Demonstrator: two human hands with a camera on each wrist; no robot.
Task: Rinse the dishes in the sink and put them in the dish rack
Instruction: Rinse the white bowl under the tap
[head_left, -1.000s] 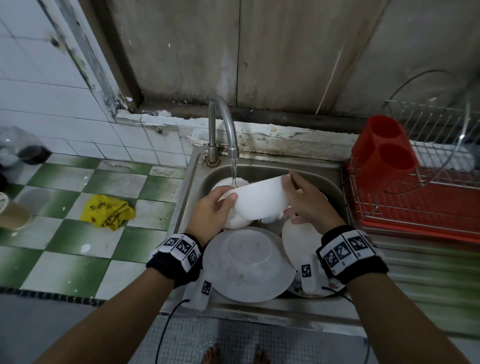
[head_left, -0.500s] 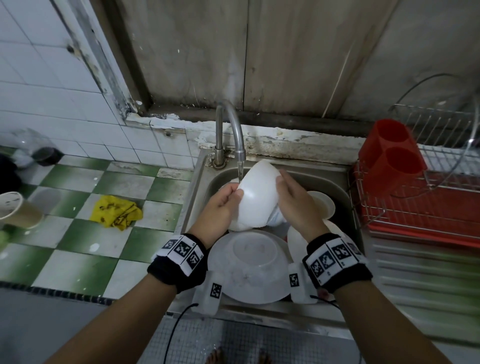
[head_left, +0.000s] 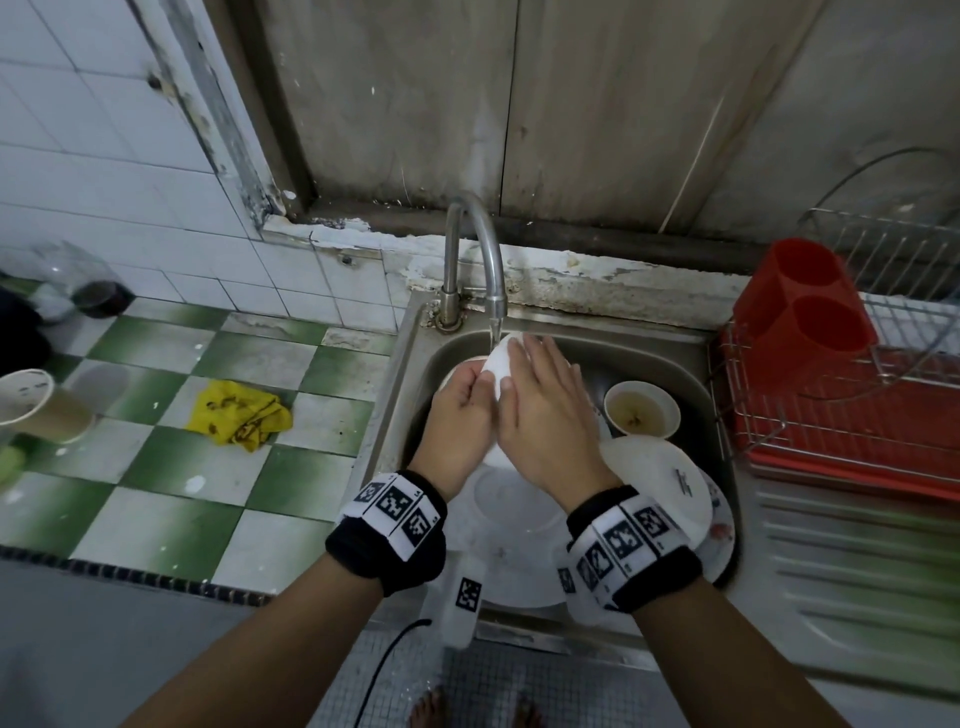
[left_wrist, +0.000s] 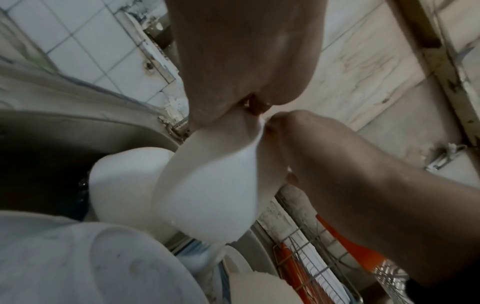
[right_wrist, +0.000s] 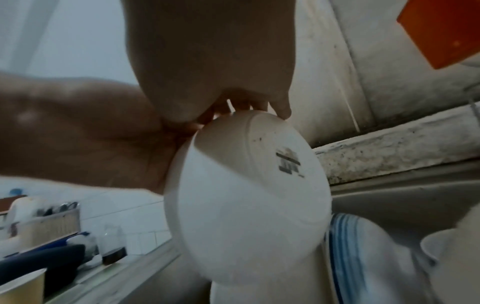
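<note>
Fingers of the right hand (head_left: 545, 415) lie straight and close together, flat against the outer wall of a small round white ceramic bowl (head_left: 500, 370). The left hand (head_left: 460, 410) curls its fingers round the opposite side of the same bowl, thumb on the rim. The bowl is held on edge between the two palms, above the steel sink (head_left: 670, 358), with its upper rim just under the spout of the curved metal tap (head_left: 475, 249). A thin stream of water falls onto the rim. In the right wrist view the bowl's underside (right_wrist: 249, 197) faces the camera, showing a foot ring and a dark printed mark.

Below the hands, near in the sink, rests a wide white plate (head_left: 514, 551). To its right sits an upturned white bowl (head_left: 654, 478) on a patterned plate. Farther right in the basin stands a small white cup holding yellowish liquid (head_left: 641, 409).

Right of the sink stands a wire dish rack over a red tray (head_left: 831, 431), with a red two-part cutlery holder (head_left: 805, 306) at its far left corner.

Left of the sink, on the green and white tiled counter (head_left: 156, 467), lies a crumpled yellow cloth (head_left: 236, 413). A paper cup (head_left: 31, 405) stands at the far left edge.
</note>
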